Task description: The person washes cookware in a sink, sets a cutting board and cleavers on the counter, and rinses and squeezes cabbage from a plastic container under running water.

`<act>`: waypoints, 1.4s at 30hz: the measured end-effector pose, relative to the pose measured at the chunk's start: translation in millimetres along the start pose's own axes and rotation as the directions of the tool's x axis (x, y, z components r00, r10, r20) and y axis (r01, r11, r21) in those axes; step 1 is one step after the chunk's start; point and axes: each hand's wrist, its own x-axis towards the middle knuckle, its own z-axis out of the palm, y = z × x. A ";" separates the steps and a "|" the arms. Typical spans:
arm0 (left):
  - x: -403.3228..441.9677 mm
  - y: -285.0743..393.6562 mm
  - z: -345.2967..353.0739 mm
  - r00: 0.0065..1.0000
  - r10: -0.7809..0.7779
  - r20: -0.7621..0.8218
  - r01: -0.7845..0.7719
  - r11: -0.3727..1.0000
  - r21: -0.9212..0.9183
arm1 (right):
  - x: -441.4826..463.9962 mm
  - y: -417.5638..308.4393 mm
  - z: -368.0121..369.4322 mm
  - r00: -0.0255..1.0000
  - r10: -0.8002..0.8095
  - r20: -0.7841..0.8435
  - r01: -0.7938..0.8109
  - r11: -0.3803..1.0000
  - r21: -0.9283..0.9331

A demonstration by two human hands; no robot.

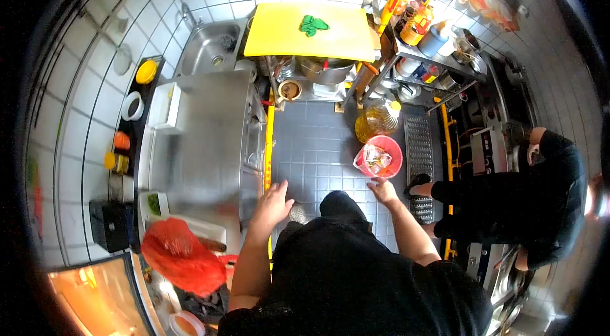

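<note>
My left hand (273,202) is held out over the floor beside the steel counter (210,158), fingers apart and holding nothing. On the other side my right hand (384,191) is also empty with its fingers spread, just below a pink bucket (395,148) in the view. Whether it touches the bucket's rim, I cannot tell. White and coloured wrappers (376,159) lie inside the bucket. Behind the bucket stands a large clear jug of yellow oil (375,123) with a yellow cap. A red plastic bag (181,253) rests at the lower left.
A co-worker in black (534,196) stands at the right by the stove. Ahead, a yellow board (273,31) carries a green cloth (313,26). A sink (206,53) is at the back left, and a rack of bottles (416,24) at the back right.
</note>
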 end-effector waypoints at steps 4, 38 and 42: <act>64.3 -18.2 -35.1 1.000 0.029 -0.001 -0.028 0.996 -0.089 | 68.2 -36.7 -39.9 0.993 0.102 -0.055 -0.093 0.986 0.142; 298.7 -347.7 -232.6 -0.284 -0.854 -0.435 0.702 0.124 -0.701 | 623.2 -22.9 -206.8 0.980 0.159 0.123 -0.186 0.949 0.255; 243.0 -414.6 -224.3 0.041 -0.936 -0.351 0.854 0.215 -0.474 | 585.4 -53.8 -222.5 0.934 0.297 0.199 -0.353 0.858 0.373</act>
